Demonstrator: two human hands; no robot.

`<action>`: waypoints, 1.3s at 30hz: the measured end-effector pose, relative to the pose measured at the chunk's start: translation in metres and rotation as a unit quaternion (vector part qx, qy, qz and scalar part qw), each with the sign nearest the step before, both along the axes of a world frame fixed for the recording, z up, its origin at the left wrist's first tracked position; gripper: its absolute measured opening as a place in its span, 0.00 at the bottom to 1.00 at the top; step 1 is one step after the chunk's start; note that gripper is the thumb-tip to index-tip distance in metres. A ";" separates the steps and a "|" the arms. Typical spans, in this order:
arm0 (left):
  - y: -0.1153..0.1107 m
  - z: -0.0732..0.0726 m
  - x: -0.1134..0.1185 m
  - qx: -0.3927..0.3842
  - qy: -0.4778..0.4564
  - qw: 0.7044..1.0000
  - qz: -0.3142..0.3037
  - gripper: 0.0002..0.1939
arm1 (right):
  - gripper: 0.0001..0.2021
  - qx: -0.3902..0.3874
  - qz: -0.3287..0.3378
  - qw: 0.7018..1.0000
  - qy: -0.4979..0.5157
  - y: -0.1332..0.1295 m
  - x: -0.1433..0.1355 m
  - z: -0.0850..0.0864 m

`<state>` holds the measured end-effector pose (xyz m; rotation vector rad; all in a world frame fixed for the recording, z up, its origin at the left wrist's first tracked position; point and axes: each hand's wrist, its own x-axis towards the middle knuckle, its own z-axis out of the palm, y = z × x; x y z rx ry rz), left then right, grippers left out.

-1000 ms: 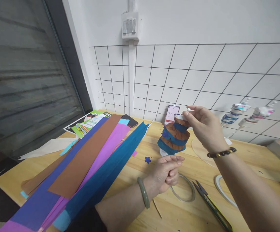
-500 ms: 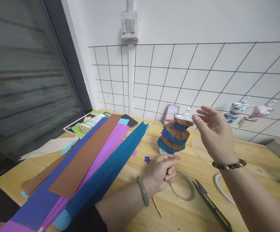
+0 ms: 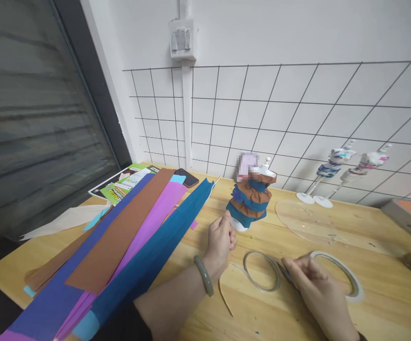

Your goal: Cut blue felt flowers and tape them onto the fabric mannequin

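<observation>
My left hand (image 3: 220,242) is closed just in front of a small white dress form (image 3: 262,169) wrapped in ruffled brown and blue crepe paper (image 3: 251,201); what its fingers hold, if anything, is hidden. My right hand (image 3: 314,286) has its fingers closed on the thread snips (image 3: 288,273) lying on the table, covering most of them. Beside its fingertips lies a thin roll of tape (image 3: 262,271), and a wider white tape roll (image 3: 355,284) is partly behind the hand.
Long crepe paper strips in brown (image 3: 127,227), purple and blue spread over the left side. A phone (image 3: 187,177) and printed packets (image 3: 120,187) lie at the back. Two small decorated dress forms (image 3: 328,170) stand at back right, near a clear round sheet (image 3: 298,220) and a grey box (image 3: 409,227).
My right hand has come down from beside the dress form to the snips and closed on them. My left hand has turned and shifted slightly left.
</observation>
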<state>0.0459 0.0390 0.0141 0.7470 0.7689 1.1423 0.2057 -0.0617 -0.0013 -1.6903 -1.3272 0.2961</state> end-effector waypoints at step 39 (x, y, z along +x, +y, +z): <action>0.008 -0.009 -0.034 0.048 0.154 0.880 -0.447 0.16 | 0.07 0.036 0.168 0.945 -0.277 -0.010 -0.001 -0.008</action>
